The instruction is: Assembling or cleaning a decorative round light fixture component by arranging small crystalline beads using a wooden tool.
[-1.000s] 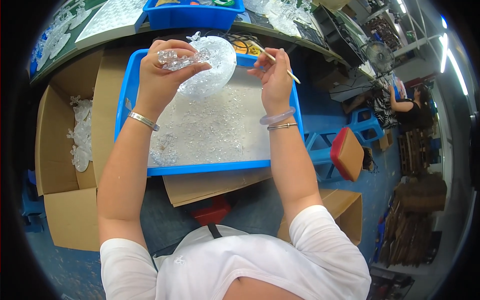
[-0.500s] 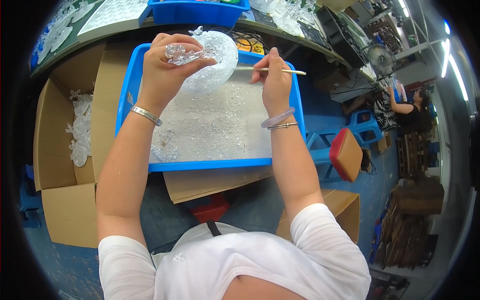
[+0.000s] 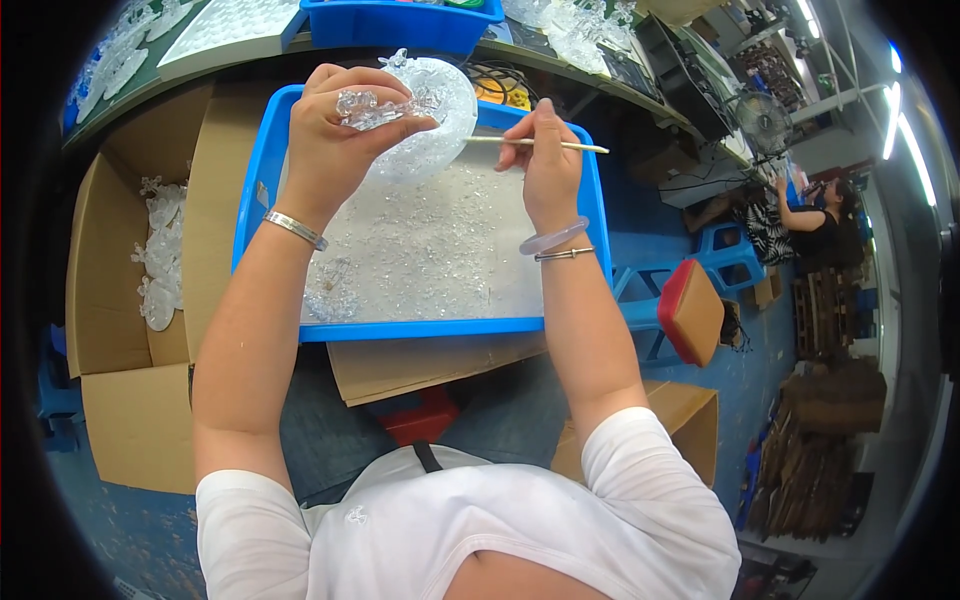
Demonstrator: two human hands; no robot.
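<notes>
The left hand (image 3: 345, 125) pinches a clear disc-based piece (image 3: 440, 142) above the blue tray (image 3: 420, 330). The curled right hand (image 3: 549, 165) grips a stick (image 3: 583, 148) near its rim — a jab could dislodge the piece.

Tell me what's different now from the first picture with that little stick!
The stick in the right hand swung from slanting to nearly level; its left end came down and leftward to the edge of the clear round piece. Nothing was picked up or let go. The left hand still holds that piece above the blue tray.
</notes>
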